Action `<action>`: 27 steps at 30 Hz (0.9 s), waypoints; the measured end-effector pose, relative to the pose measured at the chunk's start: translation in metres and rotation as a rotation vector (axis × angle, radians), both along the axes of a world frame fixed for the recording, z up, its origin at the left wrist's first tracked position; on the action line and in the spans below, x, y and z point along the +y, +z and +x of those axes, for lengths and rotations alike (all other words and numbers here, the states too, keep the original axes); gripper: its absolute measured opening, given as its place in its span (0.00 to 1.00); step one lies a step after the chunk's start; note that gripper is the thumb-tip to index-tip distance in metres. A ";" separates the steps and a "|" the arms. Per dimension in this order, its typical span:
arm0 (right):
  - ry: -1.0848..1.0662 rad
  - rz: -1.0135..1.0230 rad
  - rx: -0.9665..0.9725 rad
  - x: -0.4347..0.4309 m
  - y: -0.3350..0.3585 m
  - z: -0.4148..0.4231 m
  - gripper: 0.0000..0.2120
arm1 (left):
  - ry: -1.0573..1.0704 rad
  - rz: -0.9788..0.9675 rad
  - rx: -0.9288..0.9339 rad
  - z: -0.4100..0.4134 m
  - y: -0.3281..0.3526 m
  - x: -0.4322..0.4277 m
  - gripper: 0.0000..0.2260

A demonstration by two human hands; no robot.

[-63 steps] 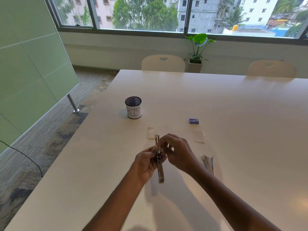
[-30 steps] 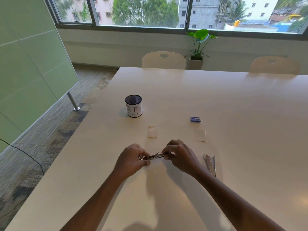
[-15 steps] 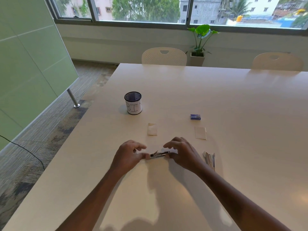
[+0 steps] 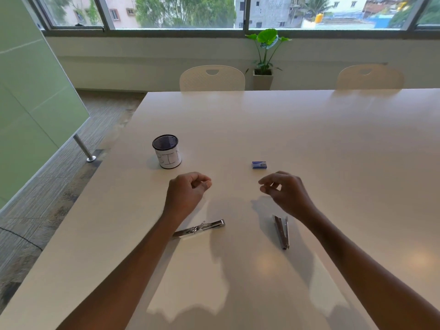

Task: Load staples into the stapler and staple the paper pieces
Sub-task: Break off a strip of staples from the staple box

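The metal stapler (image 4: pixel 200 228) lies opened flat on the white table (image 4: pixel 309 139), just below my left wrist, with no hand on it. A second narrow metal piece (image 4: pixel 282 232) lies to its right, beneath my right forearm. Further back sits a small blue staple box (image 4: pixel 259 165). My left hand (image 4: pixel 188 190) hovers beyond the stapler with its fingers loosely curled and nothing visible in it. Level with it, my right hand (image 4: pixel 284 190) hangs just before the box, fingers bent and apart. The paper pieces are hidden under my hands.
A black mesh cup (image 4: pixel 166 151) with a white label stands at the back left of the table. Two white chairs (image 4: pixel 212 78) and a potted plant (image 4: pixel 264 55) are beyond the far edge. The table's left edge drops to carpet.
Both hands have let go of the stapler, which now lies on the table. They have moved forward and apart, to where the two paper pieces lay.
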State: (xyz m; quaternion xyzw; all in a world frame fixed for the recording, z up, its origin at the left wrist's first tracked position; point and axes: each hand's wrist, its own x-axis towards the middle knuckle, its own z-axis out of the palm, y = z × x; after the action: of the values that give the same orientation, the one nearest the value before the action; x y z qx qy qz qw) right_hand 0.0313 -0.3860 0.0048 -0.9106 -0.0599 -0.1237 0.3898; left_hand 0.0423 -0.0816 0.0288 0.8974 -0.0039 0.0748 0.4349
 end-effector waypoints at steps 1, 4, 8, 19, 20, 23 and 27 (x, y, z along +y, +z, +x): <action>-0.018 -0.001 -0.007 -0.008 -0.001 0.003 0.08 | -0.017 -0.015 0.015 0.006 0.002 -0.011 0.02; -0.060 0.000 -0.008 -0.027 -0.003 0.013 0.07 | -0.073 -0.048 0.054 0.024 0.003 -0.043 0.03; -0.102 0.001 -0.003 -0.043 -0.006 0.029 0.08 | -0.117 -0.071 0.107 0.045 -0.004 -0.083 0.04; -0.099 -0.046 0.050 -0.052 -0.030 0.089 0.13 | -0.157 0.039 0.118 0.104 -0.029 -0.150 0.13; -0.094 -0.052 0.064 -0.052 -0.034 0.094 0.14 | -0.156 0.057 0.111 0.108 -0.031 -0.154 0.14; -0.096 -0.051 0.103 -0.052 -0.043 0.106 0.19 | -0.142 0.100 0.111 0.120 -0.037 -0.160 0.18; -0.089 -0.073 0.115 -0.051 -0.049 0.118 0.22 | -0.132 0.129 0.132 0.129 -0.043 -0.168 0.21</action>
State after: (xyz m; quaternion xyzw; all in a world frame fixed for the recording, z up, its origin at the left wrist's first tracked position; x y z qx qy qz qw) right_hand 0.1497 -0.4374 -0.0439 -0.9316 -0.0015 -0.0859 0.3531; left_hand 0.1717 -0.2493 -0.0146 0.9242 -0.0391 -0.0139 0.3795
